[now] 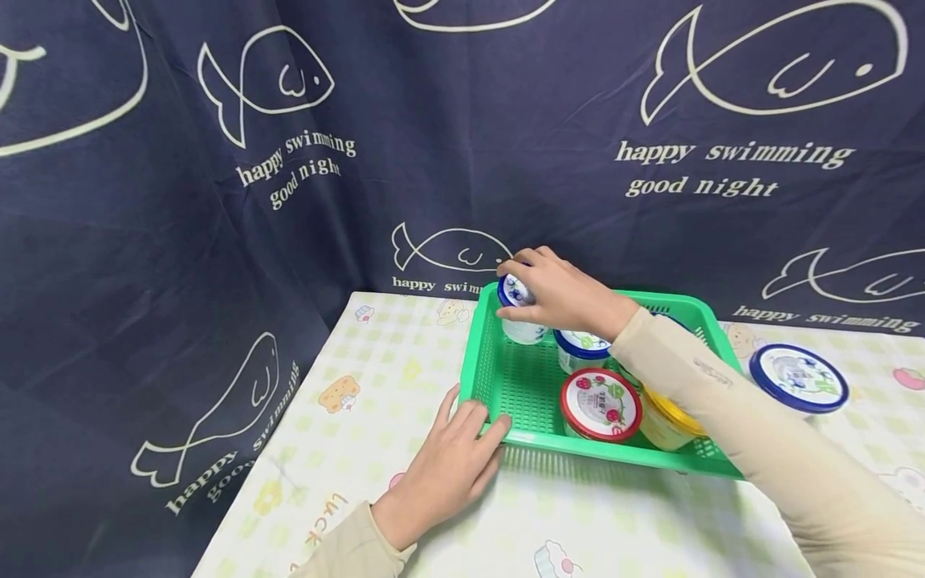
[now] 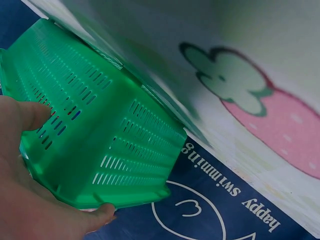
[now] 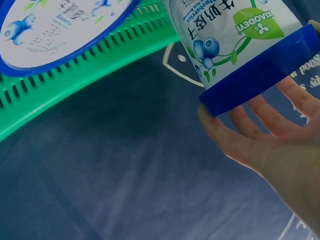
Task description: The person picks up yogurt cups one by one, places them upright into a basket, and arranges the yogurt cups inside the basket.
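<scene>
My right hand [image 1: 567, 293] grips a blue-lidded tub [image 1: 522, 331] by its lid, over the back left corner of a green plastic basket [image 1: 473, 345]. In the right wrist view the fingertips lie along the rim of the blue lid [image 3: 260, 72], and blueberries are printed on the tub's side. My left hand [image 1: 451, 461] holds the basket's front left corner. From the left wrist, the thumb [image 2: 35, 116] presses the slotted wall of the basket [image 2: 105, 130]. Whether the gripped tub touches the basket floor, I cannot tell.
Inside the basket stand a red-lidded tub [image 1: 601, 404], a yellow-lidded tub [image 1: 668, 425] and another blue-lidded tub [image 1: 584, 345]; the right sleeve partly covers others. One more blue-lidded tub [image 1: 798, 377] is right of the basket on the patterned tablecloth [image 1: 347, 457]. A dark curtain [image 1: 433, 144] hangs behind.
</scene>
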The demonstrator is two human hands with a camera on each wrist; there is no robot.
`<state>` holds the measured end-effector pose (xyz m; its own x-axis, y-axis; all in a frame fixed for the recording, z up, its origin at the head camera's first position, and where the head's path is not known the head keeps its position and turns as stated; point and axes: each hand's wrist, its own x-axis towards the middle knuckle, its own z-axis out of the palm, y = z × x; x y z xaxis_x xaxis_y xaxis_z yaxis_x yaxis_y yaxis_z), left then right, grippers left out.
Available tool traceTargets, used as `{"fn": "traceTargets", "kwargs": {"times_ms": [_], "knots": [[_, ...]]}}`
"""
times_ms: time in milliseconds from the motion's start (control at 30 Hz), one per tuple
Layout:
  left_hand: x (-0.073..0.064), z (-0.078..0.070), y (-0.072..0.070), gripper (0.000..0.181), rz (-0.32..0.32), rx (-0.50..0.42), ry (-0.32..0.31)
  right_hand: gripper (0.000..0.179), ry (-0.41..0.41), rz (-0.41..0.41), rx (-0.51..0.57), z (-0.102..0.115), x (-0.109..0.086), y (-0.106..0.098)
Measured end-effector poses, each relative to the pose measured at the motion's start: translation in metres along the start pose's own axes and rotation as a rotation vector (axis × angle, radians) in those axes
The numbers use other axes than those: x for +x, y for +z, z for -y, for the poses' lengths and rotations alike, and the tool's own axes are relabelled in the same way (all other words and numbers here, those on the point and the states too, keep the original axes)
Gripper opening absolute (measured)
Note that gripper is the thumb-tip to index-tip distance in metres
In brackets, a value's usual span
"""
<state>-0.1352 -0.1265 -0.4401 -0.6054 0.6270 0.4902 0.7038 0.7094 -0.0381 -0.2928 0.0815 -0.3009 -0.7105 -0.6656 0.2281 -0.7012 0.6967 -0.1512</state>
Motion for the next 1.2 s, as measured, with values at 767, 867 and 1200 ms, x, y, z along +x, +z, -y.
{"fn": "traceTargets", "kwargs": {"times_ms": [767,867,1200], "knots": [[0.001,-0.002,0.001,0.029,0.009,0.006,-0.007,0.065,-0.037,0.090,-0.022,-0.012,0.006,0.041],[0.001,-0.003,0.002,0.028,0.022,0.010,-0.010,0.064,-0.050,0.090,-0.019,-0.012,0.006,0.046],[0.001,-0.002,0.001,0.028,0.012,0.006,-0.013,0.065,-0.057,0.121,-0.040,-0.014,0.007,0.057]]}}
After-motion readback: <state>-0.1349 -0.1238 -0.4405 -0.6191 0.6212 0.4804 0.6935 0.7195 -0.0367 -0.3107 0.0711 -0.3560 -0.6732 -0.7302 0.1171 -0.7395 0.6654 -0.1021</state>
